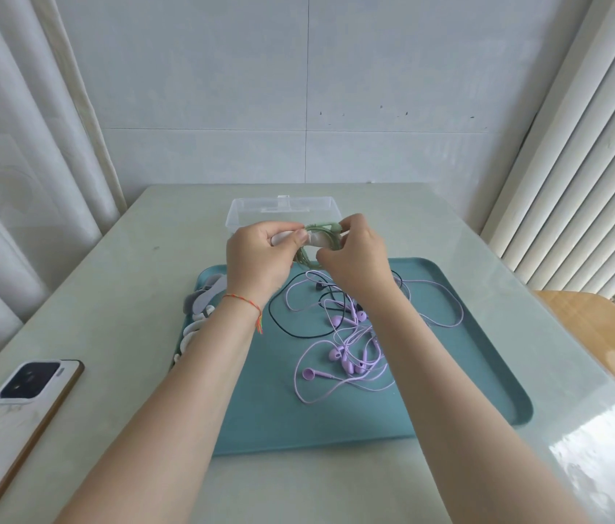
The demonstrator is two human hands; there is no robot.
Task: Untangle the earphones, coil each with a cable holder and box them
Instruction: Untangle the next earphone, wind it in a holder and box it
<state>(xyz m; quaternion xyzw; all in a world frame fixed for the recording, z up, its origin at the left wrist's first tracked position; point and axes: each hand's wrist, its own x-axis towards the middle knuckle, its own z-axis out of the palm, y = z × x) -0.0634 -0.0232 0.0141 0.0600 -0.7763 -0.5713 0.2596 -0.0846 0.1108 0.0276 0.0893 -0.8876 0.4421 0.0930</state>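
My left hand (260, 255) grips a white cable holder (319, 240) with green earphones (321, 228) wound around it, held above the far edge of the teal tray (487, 372). My right hand (355, 251) pinches the green cable at the holder's right end. On the tray lies a tangle of purple earphones (351, 353) mixed with black earphones (298, 330). A clear plastic box (256, 209) stands open just behind my hands.
Several spare white and grey cable holders (200, 308) lie along the tray's left edge, partly behind my left forearm. A phone (18, 417) lies face down at the table's left front. A wooden surface (600, 334) sits off the table's right side.
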